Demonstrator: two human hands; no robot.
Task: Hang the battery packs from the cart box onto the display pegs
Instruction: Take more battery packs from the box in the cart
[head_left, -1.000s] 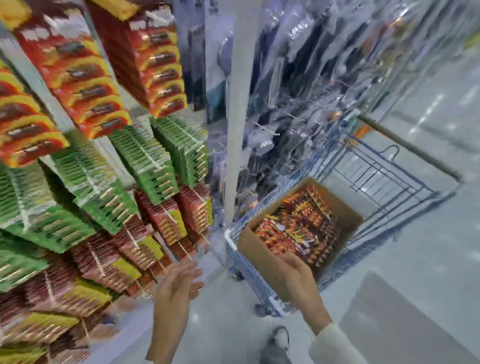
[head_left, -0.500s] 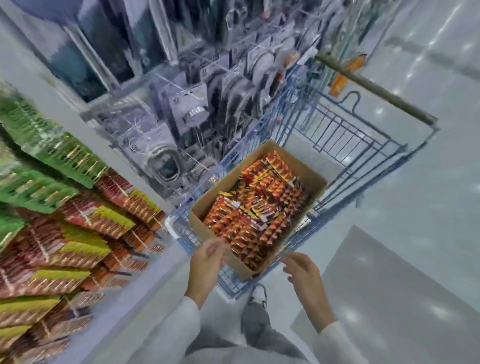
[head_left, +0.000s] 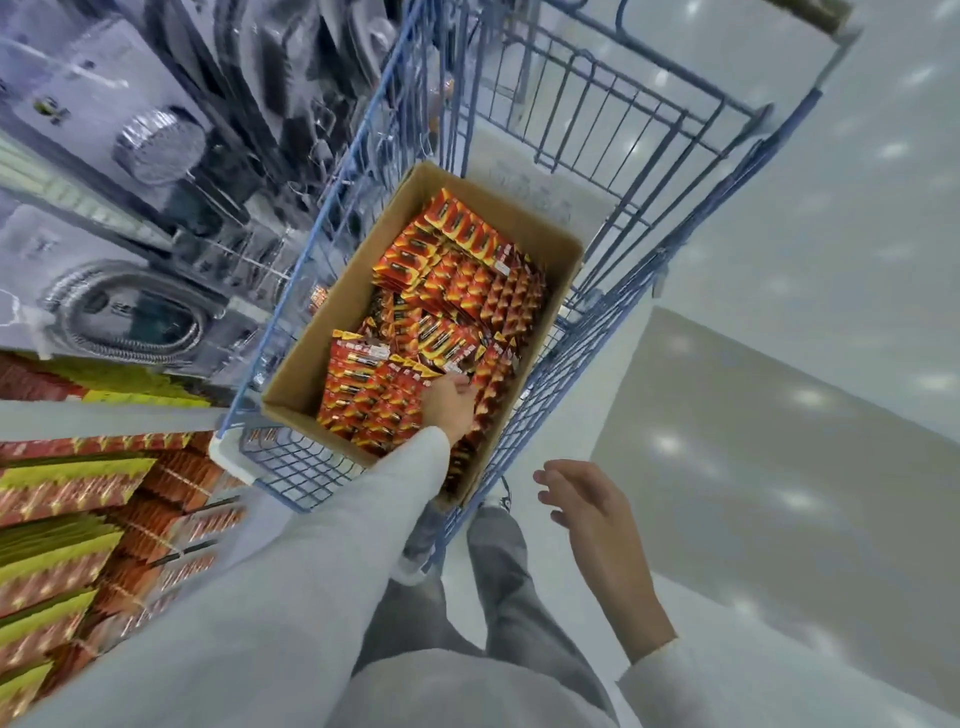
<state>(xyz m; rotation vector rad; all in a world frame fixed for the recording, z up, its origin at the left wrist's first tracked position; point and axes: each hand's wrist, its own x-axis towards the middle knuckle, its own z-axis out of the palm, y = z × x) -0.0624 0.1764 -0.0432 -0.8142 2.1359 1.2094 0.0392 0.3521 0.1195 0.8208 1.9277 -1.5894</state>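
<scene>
Box: an open cardboard box (head_left: 311, 364) sits in the near end of the blue wire cart (head_left: 291, 470), with its long left wall running along the cart's left side.
Battery packs: red and orange battery packs (head_left: 457, 280) fill the box. They stand in tight rows along the right and far sides, and looser ones lie flat across the middle.
Box edges: bare cardboard shows along the inside of the left wall and at the far right corner. The packs sit below the rim all round.
Left hand: the left hand (head_left: 449, 410) is down inside the box at its near right part, resting on the packs. The fingertips are sunk among them, so it cannot be told whether they grasp a pack.
Left sleeve: a pale grey sleeve (head_left: 311, 571) crosses the box's near rim.
Right hand: the right hand (head_left: 587, 509) hangs outside the cart, just beyond its near right corner. Its fingers are spread and relaxed and hold nothing.
Cart room: behind the box, the far half of the cart is open down to its base.
Display: rows of red and yellow-green packs hang on the display (head_left: 67, 499) at the lower left, close beside the cart's near left corner.
Shelf: clear-packed hoses and fittings hang on the shelf (head_left: 130, 312) along the cart's left side, very near its wires.
Floor: the pale floor (head_left: 805, 234) lies open to the right of the cart, with a darker grey patch (head_left: 779, 441) nearer the person.
Legs: legs in grey trousers (head_left: 498, 597) stand at the cart's near end.
</scene>
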